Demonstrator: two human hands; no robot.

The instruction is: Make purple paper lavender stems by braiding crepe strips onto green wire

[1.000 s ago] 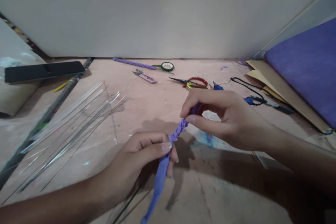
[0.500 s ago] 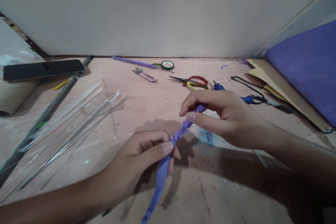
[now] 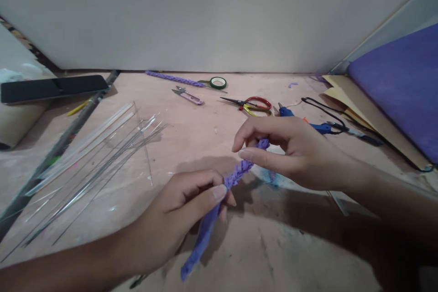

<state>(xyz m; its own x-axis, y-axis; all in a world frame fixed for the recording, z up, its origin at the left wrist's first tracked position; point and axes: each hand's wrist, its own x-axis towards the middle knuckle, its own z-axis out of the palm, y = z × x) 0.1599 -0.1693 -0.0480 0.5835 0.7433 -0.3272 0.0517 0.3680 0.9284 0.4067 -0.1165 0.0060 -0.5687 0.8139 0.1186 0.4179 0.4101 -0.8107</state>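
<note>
At frame centre, a purple paper strip (image 3: 236, 175) is being twisted, pinched between left hand (image 3: 185, 210) and right hand (image 3: 290, 150); further twisting likely needs steady tension.

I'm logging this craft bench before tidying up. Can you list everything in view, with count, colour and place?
twisted strip: one, purple, held between both hands above the table
table: one, pinkish, marked surface
wires: a bundle, silvery, table left
clear sticks: a few, translucent, beside the wires
dark rod: one, far left
phone: one, black, far left on a box
finished twist: one, purple, by the wall
tape roll: one, green, by the wall
snips: one, pink, centre back
scissors: one, red-handled, centre back
glue gun: one, blue, behind the right hand
purple sheet: one, right edge
left hand: pinching the strip's lower part
right hand: pinching its upper end
</note>
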